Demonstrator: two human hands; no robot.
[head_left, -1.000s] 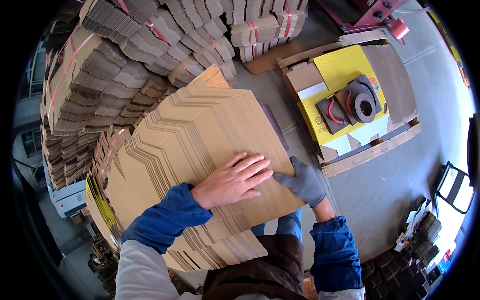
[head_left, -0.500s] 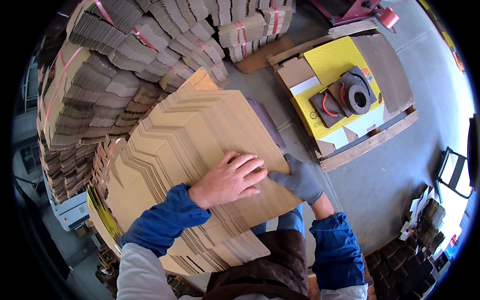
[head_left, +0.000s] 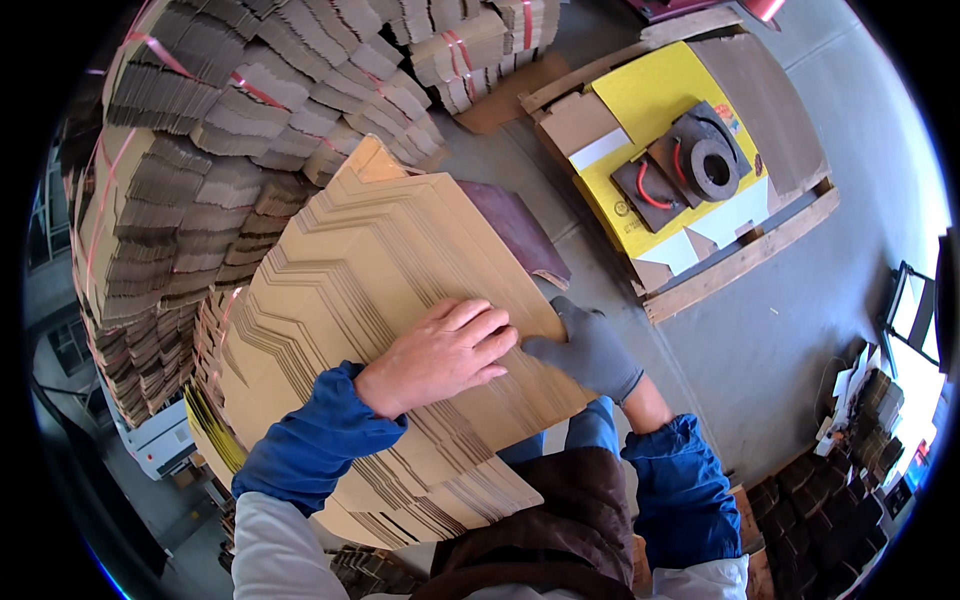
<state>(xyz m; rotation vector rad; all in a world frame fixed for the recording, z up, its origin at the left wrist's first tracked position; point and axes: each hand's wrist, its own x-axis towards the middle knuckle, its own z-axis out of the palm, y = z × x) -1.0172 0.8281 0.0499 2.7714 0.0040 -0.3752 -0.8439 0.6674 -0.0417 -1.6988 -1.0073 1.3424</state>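
Note:
A fanned pile of flat tan cardboard sheets (head_left: 410, 235) lies in front of me, its stepped edges running in zigzag lines. My left hand (head_left: 443, 355), bare, rests on the upper sheet, fingers stretched out and slightly bent, holding nothing. At the pile's right edge is my right hand (head_left: 592, 352) in a grey glove. Its thumb lies over the cardboard while the other fingers go beneath, so it grips that edge; how many sheets it holds is hidden. Beyond the pile's far right edge a dark brown sheet (head_left: 515, 228) shows.
Bundled cardboard stacks (head_left: 200, 190) with pink straps rise at the left and back. At the far right a wooden pallet (head_left: 745, 252) carries a yellow printed board (head_left: 645, 105), dark blocks with red handles (head_left: 655, 185) and a dark ring (head_left: 714, 170). Dark stacks (head_left: 815, 525) stand lower right.
The view has shifted slightly, showing more of the dark brown sheet. Both hands keep nearly the same places, the left on the cardboard and the right at its edge.

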